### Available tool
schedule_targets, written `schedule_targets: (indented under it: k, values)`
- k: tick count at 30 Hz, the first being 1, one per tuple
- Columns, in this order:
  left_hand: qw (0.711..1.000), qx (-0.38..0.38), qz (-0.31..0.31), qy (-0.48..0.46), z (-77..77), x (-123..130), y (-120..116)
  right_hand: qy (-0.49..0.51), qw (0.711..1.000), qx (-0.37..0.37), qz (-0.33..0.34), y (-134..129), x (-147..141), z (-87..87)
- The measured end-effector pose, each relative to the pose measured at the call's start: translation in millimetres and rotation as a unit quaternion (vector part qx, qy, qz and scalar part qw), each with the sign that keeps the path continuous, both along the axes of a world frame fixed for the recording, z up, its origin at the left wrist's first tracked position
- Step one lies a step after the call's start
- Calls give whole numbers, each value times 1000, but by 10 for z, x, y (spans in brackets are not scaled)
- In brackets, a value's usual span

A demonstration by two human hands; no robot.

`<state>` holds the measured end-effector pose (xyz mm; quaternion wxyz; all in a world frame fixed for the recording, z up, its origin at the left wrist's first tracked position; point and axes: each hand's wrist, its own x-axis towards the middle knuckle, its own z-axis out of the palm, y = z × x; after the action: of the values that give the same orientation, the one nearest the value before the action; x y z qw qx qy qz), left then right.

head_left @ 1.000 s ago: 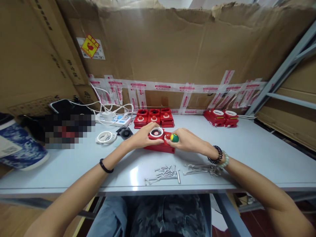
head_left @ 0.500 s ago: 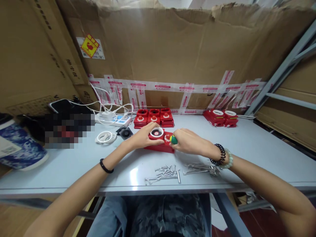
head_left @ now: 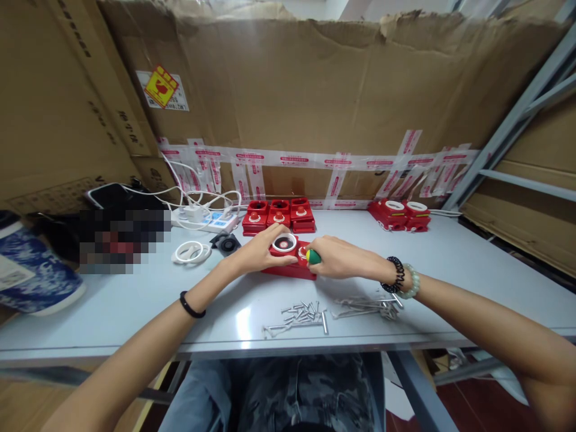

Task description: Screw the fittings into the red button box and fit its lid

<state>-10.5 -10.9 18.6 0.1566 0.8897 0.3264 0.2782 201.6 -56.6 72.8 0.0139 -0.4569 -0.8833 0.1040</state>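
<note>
A red box-like unit [head_left: 290,270] lies on the table in front of me. It has a white ring around a black round part [head_left: 284,243] on its left and a red domed button on its right. My left hand [head_left: 263,251] grips the unit's left end, with the thumb along its near side. My right hand [head_left: 335,257] is closed round a screwdriver [head_left: 314,257] with a green and yellow handle, over the unit's right end. Its shaft and tip are hidden. Loose screws [head_left: 302,312] and a T-shaped metal rod [head_left: 324,323] lie nearer to me.
Three red units [head_left: 279,217] stand in a row behind, and two with white rings [head_left: 396,215] at back right. A bundle of metal rods [head_left: 369,307] lies right. White rings [head_left: 191,252], a black round part [head_left: 227,243], a power strip [head_left: 207,221] and a patterned cup [head_left: 36,270] are left.
The whole view has shifted slightly. My right hand and the screwdriver handle have turned a little over the unit, with more yellow showing. My left hand keeps its hold.
</note>
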Motion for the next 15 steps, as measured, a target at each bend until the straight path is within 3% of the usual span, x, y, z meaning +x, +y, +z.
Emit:
schedule_targets:
  k: [9,13,15]
  values:
    - [1000,-4,0,8,-6,-2,15,11,1000,25,4,18,-66,-18]
    - [1000,-7,-2,4,-6,-3,16,22,997,67,38,-6,-75,160]
    - [1000,-4,-7,0,-12,-7,24,38,996,46,63,-77,-83,260]
